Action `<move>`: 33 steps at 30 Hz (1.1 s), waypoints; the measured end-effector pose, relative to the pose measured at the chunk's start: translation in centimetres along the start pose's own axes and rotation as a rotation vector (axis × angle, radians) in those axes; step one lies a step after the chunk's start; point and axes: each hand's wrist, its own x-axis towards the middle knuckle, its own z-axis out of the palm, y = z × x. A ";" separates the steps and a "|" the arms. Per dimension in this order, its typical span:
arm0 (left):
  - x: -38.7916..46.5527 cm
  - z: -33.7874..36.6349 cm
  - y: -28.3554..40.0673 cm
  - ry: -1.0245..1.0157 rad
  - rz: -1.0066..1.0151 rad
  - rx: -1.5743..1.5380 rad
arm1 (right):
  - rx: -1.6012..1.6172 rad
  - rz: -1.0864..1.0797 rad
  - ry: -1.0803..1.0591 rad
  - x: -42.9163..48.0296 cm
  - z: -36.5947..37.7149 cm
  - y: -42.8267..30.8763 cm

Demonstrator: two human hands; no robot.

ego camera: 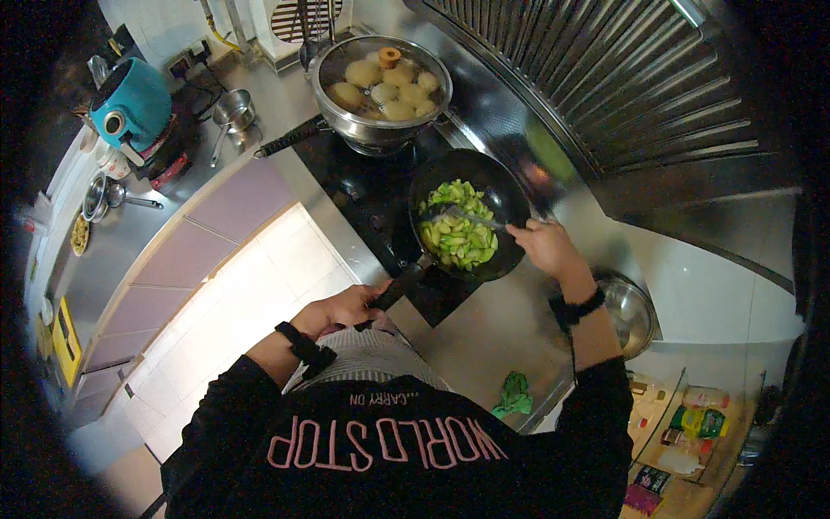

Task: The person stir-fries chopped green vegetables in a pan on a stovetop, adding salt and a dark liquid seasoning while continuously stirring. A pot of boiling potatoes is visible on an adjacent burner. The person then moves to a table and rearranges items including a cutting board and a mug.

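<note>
A dark wok sits on the black cooktop, holding chopped green vegetables in pale and bright green pieces. Its black handle points towards my body, and my left hand is closed around the handle's end. Over the wok's right side, my right hand grips a spatula that appears translucent or grey. The spatula's blade rests among the vegetables, partly blurred. Both wrists wear black bands.
Behind the wok stands a steel pot with a glass lid over round pale items. A metal bowl is at the right, and a green cloth lies nearer. On the left counter are a teal air fryer and a small saucepan.
</note>
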 end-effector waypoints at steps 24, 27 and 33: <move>0.0 -0.4 0.0 -0.121 -0.062 -0.160 | -0.042 0.827 -0.264 -4.2 -4.7 -1.2; 0.0 -0.4 0.1 -0.124 -0.099 -0.166 | 0.301 1.101 -0.545 -3.3 -1.6 3.7; -0.3 -0.5 1.7 -0.112 -0.140 -0.265 | 0.910 1.000 -0.147 -3.2 10.3 1.2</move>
